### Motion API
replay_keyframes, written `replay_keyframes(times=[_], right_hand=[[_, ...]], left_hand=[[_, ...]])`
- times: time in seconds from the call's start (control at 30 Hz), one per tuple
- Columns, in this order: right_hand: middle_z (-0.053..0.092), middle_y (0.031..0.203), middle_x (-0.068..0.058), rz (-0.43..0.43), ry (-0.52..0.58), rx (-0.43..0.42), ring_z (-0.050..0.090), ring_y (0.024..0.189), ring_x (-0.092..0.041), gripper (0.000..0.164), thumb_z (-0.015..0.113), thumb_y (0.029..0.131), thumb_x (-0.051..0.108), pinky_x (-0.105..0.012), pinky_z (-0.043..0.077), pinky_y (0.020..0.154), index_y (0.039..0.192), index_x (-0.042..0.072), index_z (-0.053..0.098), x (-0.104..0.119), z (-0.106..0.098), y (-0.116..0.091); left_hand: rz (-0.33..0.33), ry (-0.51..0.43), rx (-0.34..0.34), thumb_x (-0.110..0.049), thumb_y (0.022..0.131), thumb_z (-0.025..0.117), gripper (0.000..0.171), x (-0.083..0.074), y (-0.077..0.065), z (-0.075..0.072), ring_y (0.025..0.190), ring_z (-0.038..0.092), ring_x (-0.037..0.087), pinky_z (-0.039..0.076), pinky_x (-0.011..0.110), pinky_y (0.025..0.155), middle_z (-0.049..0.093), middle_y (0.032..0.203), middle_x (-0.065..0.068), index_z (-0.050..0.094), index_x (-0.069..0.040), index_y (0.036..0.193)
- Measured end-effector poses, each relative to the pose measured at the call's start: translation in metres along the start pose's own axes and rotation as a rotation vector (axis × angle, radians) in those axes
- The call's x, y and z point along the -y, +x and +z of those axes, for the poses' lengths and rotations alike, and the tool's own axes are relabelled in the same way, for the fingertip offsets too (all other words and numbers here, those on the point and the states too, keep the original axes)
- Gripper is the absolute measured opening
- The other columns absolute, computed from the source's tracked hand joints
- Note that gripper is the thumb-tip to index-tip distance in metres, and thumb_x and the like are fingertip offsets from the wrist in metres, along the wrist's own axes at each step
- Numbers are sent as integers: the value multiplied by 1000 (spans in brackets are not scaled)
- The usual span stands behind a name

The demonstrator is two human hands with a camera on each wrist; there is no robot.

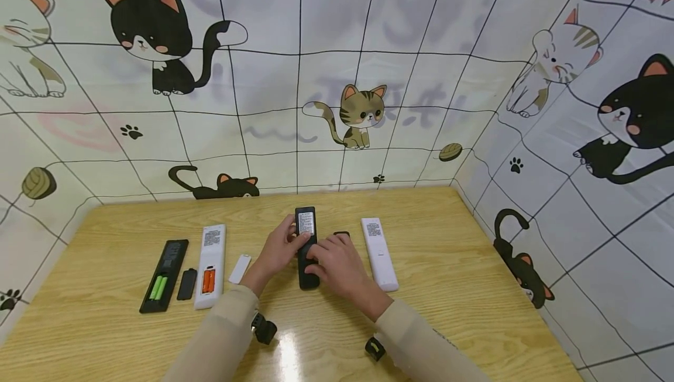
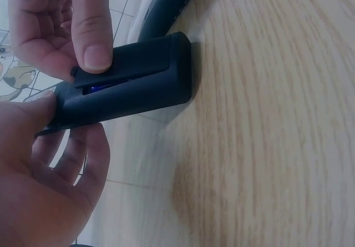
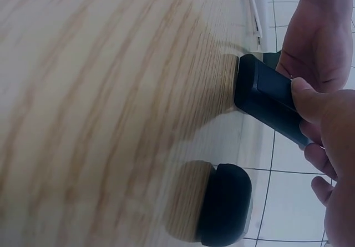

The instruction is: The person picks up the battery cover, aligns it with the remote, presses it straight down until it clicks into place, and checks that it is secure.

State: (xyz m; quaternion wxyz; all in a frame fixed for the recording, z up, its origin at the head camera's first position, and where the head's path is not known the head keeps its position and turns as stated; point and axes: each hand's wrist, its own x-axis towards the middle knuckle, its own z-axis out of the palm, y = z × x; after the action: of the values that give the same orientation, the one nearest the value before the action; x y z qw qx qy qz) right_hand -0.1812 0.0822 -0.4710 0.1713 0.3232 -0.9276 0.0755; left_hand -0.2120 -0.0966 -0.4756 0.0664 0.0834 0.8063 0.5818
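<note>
My left hand (image 1: 282, 246) grips a black remote control (image 1: 306, 264), back side up, thumb along its edge and fingers beneath. A printed label shows on its far half. At the near end lies its black battery cover (image 2: 130, 62), one end raised from the opening. Through the narrow gap a blue battery (image 2: 102, 86) shows. The right hand (image 1: 339, 265) pinches the raised end of the cover, its thumb (image 2: 97, 50) on top. Beyond the right hand, mostly hidden, is another black remote (image 1: 342, 233).
Left on the table (image 1: 447, 335) lie an uncovered black remote (image 1: 171, 253) with green batteries, a black cover (image 1: 186, 284), an uncovered white remote (image 1: 213, 247) with orange batteries and a white cover (image 1: 240, 268). To the right is another white remote (image 1: 380, 253). Cat-printed cloth (image 1: 263, 107) surrounds the table.
</note>
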Motion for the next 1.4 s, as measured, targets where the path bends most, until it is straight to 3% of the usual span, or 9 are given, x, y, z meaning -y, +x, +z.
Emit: replay_keyframes(times=[0.9,1.13,1.4], right_hand=[[65,90,12,92,-46,66,60,93,-11,32,66,86,54,-37,40,94,98,26,58,4,-3,2],[64,106,3,197,-126,161,59,105,-19,52,54,88,68,-39,41,95,110,20,60,1,-6,1],[64,113,-2,207,-128,251,57,108,-22,67,48,87,73,-40,41,97,118,15,62,2,-5,2]], left_hand=[[12,-9,-6,-20,100,56,38,2,0,0,84,65,23,56,34,68,70,113,14,45,-17,136],[4,-12,-9,-21,99,57,39,3,0,0,83,63,20,55,34,68,70,115,14,45,-17,136],[-3,5,-18,-21,99,58,39,3,0,2,84,60,21,54,33,69,70,116,12,46,-18,136]])
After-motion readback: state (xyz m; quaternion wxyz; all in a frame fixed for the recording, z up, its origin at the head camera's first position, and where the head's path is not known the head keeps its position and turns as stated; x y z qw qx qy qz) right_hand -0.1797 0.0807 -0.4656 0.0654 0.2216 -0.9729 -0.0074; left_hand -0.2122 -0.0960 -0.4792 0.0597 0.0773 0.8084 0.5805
